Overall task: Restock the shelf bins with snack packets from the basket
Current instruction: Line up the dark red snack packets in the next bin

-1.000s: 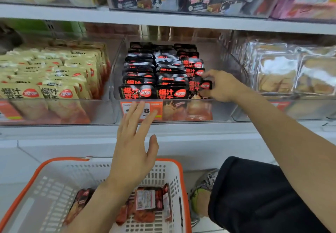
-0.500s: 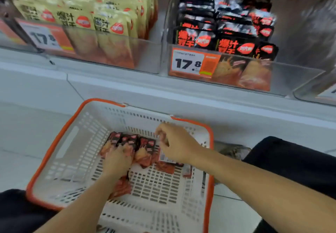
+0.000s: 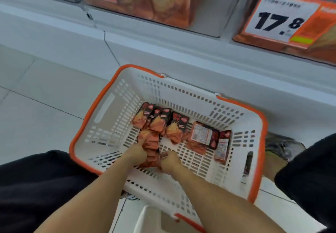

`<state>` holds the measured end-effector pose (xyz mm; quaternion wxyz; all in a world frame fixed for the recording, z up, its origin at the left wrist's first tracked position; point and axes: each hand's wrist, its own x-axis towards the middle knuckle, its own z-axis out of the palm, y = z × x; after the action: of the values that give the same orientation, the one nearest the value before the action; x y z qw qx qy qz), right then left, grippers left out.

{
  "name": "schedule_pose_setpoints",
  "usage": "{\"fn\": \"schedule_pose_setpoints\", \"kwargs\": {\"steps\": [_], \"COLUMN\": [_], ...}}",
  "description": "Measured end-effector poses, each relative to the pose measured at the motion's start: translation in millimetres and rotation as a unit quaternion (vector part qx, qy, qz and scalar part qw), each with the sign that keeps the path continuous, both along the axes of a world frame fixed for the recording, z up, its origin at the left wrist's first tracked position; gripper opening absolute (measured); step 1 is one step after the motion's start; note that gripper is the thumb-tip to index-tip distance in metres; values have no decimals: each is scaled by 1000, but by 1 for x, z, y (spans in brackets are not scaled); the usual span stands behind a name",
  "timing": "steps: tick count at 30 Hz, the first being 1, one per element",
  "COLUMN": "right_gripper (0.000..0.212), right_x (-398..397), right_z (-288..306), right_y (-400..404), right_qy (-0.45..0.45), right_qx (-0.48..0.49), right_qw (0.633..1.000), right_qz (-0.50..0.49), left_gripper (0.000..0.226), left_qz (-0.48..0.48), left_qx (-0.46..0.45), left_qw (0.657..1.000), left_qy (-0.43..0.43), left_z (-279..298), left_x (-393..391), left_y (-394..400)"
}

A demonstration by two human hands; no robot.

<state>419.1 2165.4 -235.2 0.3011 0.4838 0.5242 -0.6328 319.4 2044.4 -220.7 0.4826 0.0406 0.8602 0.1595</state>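
Observation:
A white basket with an orange rim (image 3: 101,109) stands on the floor below the shelf. Several black and orange snack packets (image 3: 158,122) lie fanned across its bottom. Both hands are down inside it, side by side. My left hand (image 3: 135,153) grips the near end of a stack of packets (image 3: 151,148). My right hand (image 3: 170,162) holds the same stack from the right. Two packets (image 3: 201,135) lie label side up at the right of the basket. The clear shelf bins (image 3: 209,14) run along the top edge.
A price tag reading 17.8 (image 3: 278,22) hangs on the right bin's front. The white shelf base (image 3: 181,51) runs behind the basket. My dark-clothed knees (image 3: 32,187) flank the basket, and a shoe (image 3: 283,147) shows at the right. White tiled floor (image 3: 36,96) lies to the left.
Both hands left the shelf and dropped into the basket. They have since drawn together on one stack of packets, and the view has tilted further down.

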Motion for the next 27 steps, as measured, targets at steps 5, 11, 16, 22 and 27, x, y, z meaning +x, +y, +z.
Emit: {"fn": "schedule_pose_setpoints", "kwargs": {"steps": [5, 11, 16, 22, 27], "right_gripper": [19, 15, 24, 49, 34], "right_x": [-6, -4, 25, 65, 73], "right_z": [32, 141, 235, 330, 398], "right_y": [45, 137, 197, 239, 250], "right_qy": [12, 60, 110, 242, 347], "right_qx": [69, 149, 191, 420, 599], "right_qw": [982, 930, 934, 840, 680], "right_qz": [173, 331, 281, 244, 241], "left_gripper": [38, 42, 33, 20, 22], "left_qz": [-56, 60, 208, -64, -97], "left_qx": [-57, 67, 299, 489, 601], "left_qw": [989, 993, 922, 860, 755], "left_qy": [122, 74, -134, 131, 242], "left_z": [25, 88, 148, 230, 305], "left_x": [-4, 4, 21, 36, 54], "left_y": [26, 92, 151, 202, 234]}}
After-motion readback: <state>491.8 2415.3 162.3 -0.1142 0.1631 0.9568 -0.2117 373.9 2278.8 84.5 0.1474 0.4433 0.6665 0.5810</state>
